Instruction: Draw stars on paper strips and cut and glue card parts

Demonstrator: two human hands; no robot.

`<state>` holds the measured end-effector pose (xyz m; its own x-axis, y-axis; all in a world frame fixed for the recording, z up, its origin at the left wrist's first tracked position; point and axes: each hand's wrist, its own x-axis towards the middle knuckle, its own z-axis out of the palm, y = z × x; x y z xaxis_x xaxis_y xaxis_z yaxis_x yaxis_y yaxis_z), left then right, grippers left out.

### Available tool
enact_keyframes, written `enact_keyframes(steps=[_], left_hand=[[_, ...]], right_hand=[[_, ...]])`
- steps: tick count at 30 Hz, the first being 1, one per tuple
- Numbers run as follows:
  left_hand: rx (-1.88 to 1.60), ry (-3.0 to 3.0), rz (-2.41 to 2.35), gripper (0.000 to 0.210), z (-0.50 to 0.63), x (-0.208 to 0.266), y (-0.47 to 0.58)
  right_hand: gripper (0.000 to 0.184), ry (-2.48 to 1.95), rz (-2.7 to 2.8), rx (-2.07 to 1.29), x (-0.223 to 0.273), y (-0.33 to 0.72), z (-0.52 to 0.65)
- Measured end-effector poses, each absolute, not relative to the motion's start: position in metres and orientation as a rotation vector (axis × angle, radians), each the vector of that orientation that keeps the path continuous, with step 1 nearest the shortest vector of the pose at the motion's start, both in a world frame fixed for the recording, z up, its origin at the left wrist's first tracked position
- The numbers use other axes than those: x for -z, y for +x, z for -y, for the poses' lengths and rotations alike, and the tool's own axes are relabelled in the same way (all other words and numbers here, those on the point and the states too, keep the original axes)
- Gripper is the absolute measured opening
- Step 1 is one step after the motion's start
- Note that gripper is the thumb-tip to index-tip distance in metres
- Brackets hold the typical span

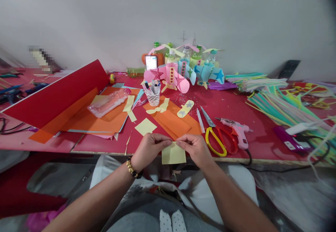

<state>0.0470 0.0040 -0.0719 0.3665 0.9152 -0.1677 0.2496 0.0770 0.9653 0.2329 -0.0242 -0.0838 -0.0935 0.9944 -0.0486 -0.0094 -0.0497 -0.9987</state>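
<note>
A square of pale yellow paper [173,154] hangs over the table's front edge, pinched along its top by both hands. My left hand [152,147], with a beaded bracelet on the wrist, grips the upper left corner between thumb and fingers. At the upper right my right hand [194,148] does the same. Just beyond lie orange paper sheets [174,120] and a second yellow square [146,127]. Cut yellow pieces [160,108] and a rounded yellow strip with grey stars [185,109] are further back. Scissors [215,134] with yellow and red handles lie right of my right hand.
A pink glue gun [240,130] and a purple power strip [291,141] with cables sit right. Behind stand a pen cup [153,95] and several bottle planes [172,72]. At left are a clear bottle [107,103] and a leaning red board [60,92]. Pastel strips [275,106] pile up right.
</note>
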Motion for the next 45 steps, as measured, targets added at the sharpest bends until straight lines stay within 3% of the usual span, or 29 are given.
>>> enact_keyframes(steps=[13, 35, 45], left_hand=[[-0.676, 1.278, -1.068, 0.042, -0.0022, 0.0744, 0.0469], [-0.727, 1.188, -0.995, 0.021, -0.0075, 0.0719, 0.0461], [-0.685, 1.116, -1.038, 0.043, -0.0054, 0.0674, 0.0465]], right_hand=[[0.022, -1.189, 1.294, -1.279, 0.0831, 0.2343, 0.0257], [0.021, -1.195, 1.323, -1.238, 0.0825, 0.2340, 0.0263], [0.017, -1.186, 1.326, -1.166, 0.0848, 0.2368, 0.0244]])
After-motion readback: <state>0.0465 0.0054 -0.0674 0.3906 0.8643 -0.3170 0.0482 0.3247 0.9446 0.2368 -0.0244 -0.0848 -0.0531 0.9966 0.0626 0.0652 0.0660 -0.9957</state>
